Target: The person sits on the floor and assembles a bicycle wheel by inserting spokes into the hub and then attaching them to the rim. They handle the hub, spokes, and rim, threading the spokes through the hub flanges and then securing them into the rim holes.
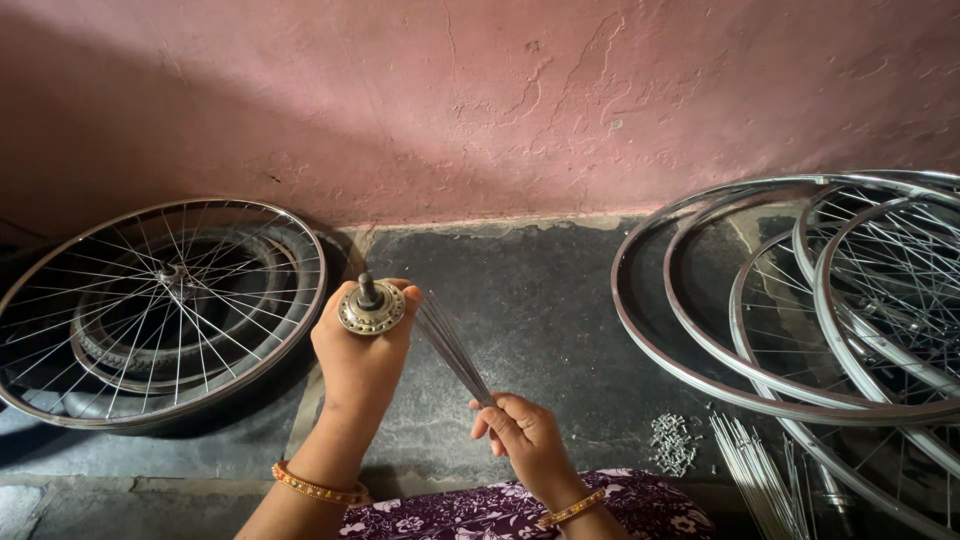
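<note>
Left hand [362, 352] raised upright, fingers curled shut in a grip, forearm rising from below. Right hand [523, 432] lower and nearer, fingers pinched together, wrist bent. Bangle on each wrist.

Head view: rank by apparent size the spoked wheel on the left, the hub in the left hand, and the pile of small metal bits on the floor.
1. Spoked wheel, by far the largest.
2. Hub and pile of small metal bits look alike in size; the hub is nearer the camera, so I leave them unranked.
</note>
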A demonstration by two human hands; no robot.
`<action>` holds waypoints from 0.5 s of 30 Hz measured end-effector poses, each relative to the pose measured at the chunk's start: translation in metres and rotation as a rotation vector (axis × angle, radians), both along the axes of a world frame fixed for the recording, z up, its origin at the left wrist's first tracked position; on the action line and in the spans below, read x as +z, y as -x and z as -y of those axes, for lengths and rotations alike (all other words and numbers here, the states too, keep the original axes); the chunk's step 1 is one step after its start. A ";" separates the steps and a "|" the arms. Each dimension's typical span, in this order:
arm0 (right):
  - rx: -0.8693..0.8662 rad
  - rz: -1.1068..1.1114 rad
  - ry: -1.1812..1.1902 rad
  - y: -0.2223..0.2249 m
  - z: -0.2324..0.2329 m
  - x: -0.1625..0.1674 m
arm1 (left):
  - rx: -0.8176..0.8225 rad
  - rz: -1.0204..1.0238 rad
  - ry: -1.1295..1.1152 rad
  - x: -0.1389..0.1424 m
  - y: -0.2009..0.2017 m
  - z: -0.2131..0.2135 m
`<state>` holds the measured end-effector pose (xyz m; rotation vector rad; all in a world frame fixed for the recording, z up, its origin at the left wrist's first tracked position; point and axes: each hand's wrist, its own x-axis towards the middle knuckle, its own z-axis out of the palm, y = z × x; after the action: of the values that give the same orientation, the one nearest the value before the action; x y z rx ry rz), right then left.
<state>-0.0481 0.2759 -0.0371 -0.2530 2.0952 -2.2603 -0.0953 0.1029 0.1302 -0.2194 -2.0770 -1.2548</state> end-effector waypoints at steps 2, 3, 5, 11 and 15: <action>0.000 0.002 -0.003 0.000 0.000 -0.001 | -0.021 -0.005 0.026 0.000 0.001 0.001; -0.001 0.008 -0.007 0.001 0.000 -0.002 | -0.030 -0.008 0.039 0.001 0.000 0.002; -0.004 -0.013 -0.010 0.002 0.001 -0.005 | -0.099 0.150 -0.201 0.005 -0.003 0.002; -0.026 0.025 -0.082 0.009 0.004 -0.012 | -0.198 -0.190 -0.378 0.041 -0.025 0.034; -0.101 0.240 0.083 0.012 0.005 -0.013 | 0.010 -0.814 0.047 0.048 -0.050 0.058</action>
<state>-0.0600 0.2704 -0.0500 0.1196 1.9374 -2.3018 -0.0453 0.0451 0.1784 -0.6242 -1.3925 -0.8925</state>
